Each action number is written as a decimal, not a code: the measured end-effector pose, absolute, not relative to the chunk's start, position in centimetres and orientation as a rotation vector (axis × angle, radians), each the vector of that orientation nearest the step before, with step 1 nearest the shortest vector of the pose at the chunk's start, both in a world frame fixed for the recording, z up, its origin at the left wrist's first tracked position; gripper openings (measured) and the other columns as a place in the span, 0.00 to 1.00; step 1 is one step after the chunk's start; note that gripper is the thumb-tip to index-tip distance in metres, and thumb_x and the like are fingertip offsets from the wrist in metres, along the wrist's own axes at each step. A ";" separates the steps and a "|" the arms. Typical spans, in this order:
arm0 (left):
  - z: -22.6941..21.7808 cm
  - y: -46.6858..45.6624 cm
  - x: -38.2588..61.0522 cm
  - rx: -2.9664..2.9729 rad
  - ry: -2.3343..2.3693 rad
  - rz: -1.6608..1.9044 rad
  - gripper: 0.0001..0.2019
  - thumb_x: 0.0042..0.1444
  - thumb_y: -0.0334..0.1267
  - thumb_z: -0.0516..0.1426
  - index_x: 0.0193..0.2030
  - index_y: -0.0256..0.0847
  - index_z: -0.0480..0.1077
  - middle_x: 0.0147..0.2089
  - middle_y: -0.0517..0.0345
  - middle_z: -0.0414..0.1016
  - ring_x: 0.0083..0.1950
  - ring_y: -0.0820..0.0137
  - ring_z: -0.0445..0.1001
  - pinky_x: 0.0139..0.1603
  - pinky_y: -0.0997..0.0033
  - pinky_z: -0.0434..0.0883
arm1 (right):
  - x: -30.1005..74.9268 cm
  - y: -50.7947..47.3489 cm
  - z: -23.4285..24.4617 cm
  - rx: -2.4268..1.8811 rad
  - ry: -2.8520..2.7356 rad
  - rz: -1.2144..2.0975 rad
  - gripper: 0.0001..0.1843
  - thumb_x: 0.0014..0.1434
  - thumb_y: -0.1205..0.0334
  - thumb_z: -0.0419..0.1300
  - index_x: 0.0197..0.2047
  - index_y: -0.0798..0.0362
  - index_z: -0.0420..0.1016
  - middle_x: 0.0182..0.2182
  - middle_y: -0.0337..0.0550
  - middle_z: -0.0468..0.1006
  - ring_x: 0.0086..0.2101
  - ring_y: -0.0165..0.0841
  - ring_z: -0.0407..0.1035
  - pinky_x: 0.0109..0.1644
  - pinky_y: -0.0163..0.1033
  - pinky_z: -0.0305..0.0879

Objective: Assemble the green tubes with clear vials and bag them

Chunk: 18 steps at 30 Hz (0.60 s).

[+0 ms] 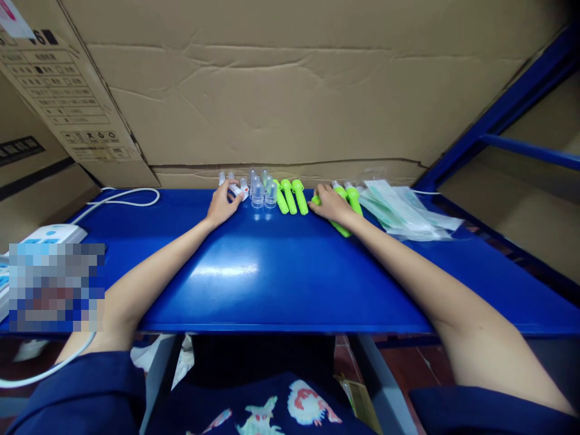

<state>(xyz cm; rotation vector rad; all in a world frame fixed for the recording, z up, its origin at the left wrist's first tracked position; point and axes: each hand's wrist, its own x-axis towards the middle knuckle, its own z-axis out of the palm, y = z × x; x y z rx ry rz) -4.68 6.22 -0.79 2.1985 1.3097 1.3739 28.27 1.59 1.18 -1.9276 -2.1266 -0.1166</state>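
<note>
While the clear domed containers (257, 194) stand upright in a close group at the far side of the blue table (281, 272), a green tint shows through one of them, and I cannot tell if it is inside or behind. Far right lie flat transparent packets (403, 211), overlapping, with pale green and whitish contents. Your left hand (222, 204) is just left of the containers, half open with bent fingers; thumb and fingertips are at the small white pieces with clear tips (244, 188), but I cannot tell whether they grip one. To the right of the containers, three bright green sticks (290, 196) lie side by side. Your right hand (331, 205) curves over another green stick (341, 229), touching it; its fingertips are hidden, so the firmness of hold cannot be told. More green pieces (353, 196) lie just beyond this hand, near the packets.
</note>
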 end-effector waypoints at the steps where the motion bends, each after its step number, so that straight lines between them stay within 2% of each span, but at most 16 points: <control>1: -0.8 6.2 -4.7 2.197 1.309 1.375 0.17 0.56 0.41 0.60 0.52 0.41 0.70 0.45 0.55 0.78 0.31 0.73 0.73 0.40 0.68 0.73 | 28.2 1.5 1.3 -1.951 -2.136 -0.121 0.17 0.62 0.55 0.54 0.51 0.55 0.68 0.51 0.59 0.74 0.47 0.50 0.72 0.47 0.50 0.68; 11: -0.5 5.9 -4.6 2.184 1.316 1.350 0.17 0.57 0.40 0.61 0.53 0.41 0.70 0.47 0.53 0.78 0.32 0.72 0.74 0.41 0.68 0.74 | 27.6 1.0 1.7 -2.035 -2.170 -0.198 0.18 0.65 0.54 0.50 0.49 0.55 0.74 0.52 0.58 0.76 0.48 0.50 0.73 0.46 0.48 0.66; 15: -0.6 6.0 -4.6 2.172 1.319 1.360 0.17 0.57 0.39 0.61 0.53 0.41 0.70 0.47 0.55 0.78 0.32 0.73 0.74 0.42 0.69 0.74 | 27.4 0.8 1.9 -2.051 -2.155 -0.188 0.20 0.65 0.50 0.50 0.49 0.56 0.74 0.52 0.59 0.77 0.48 0.50 0.73 0.45 0.47 0.67; 18: -0.6 6.0 -4.6 2.174 1.313 1.366 0.17 0.57 0.39 0.61 0.53 0.42 0.70 0.46 0.54 0.78 0.32 0.73 0.74 0.42 0.68 0.74 | 27.3 0.8 1.9 -2.075 -2.105 -0.126 0.21 0.63 0.52 0.52 0.53 0.58 0.70 0.52 0.61 0.77 0.48 0.51 0.74 0.44 0.48 0.67</control>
